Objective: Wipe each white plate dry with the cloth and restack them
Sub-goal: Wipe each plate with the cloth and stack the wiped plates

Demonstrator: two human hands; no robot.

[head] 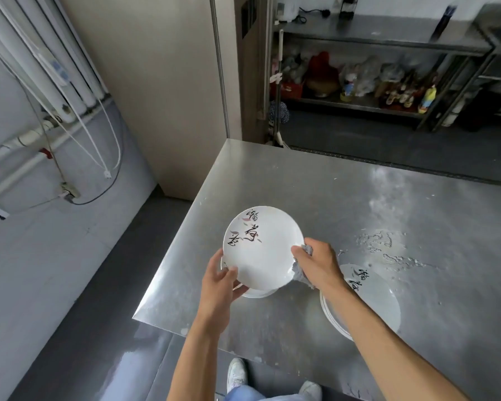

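**White plate (262, 250) held tilted over the bench (359, 195)**

The white plate is gripped at its lower-left rim by the left hand (219, 280), thumb on the face and fingers curled beneath. The grey cloth (300, 274) is pinched against the right rim by the right hand (318, 266). A low pile (256, 293), perhaps one or two plates, is seen directly below. A second stack (370, 305) is partly hidden by the right forearm (368, 322). Water drops (388, 250) are scattered nearby.

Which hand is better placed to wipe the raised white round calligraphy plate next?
Right. The right hand grips the grey cloth against the white calligraphy plate at its right rim; the left hand only holds its lower-left edge.
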